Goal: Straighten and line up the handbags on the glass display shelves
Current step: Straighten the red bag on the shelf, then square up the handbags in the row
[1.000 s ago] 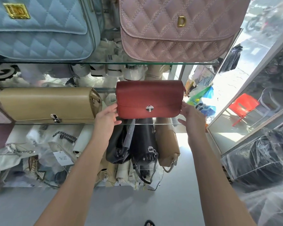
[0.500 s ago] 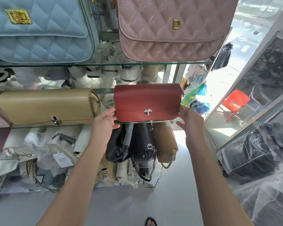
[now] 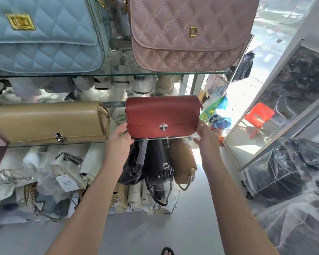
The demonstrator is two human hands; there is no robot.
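I'm looking down thru the head cam at glass display shelving. The red smooth-leather flap handbag w/ a silver turn clasp (image 3: 162, 115) is sitting upright on the middle glass shelf (image 3: 44, 144), at its right end, front facing me and base near the shelf's front edge.

Both hands are bracketing it. The left hand (image 3: 119, 138) is touching the bag's lower left end w/ fingers bent and thumb hanging loose just under the shelf edge. I can't tell if those fingers are hooking round the back. The right hand (image 3: 205, 137) is pressing on the lower right end w/ fingers fairly straight and close together, thumb spread below. It isn't gripping.

To the left on the same shelf, a long beige leather clutch w/ a metal clasp (image 3: 48, 120) is lying lengthwise. It's near the red bag but apart from it, w/ a gap btwn them.

On the upper glass shelf (image 3: 118, 74), a light-blue quilted bag w/ a gold square clasp (image 3: 44, 37) and a pink quilted flap bag w/ a gold D (image 3: 188, 34) are standing side by side.

Under the red bag, black bags (image 3: 155, 162) and a tan bag (image 3: 182, 162) are hanging or leaning close together, w/ pale wrapped bags crowding the lower left.

At far right, a red plastic chair (image 3: 259, 115) is showing beyond the glass, and a dark plastic-wrapped bundle (image 3: 284, 172) is sitting on the floor.
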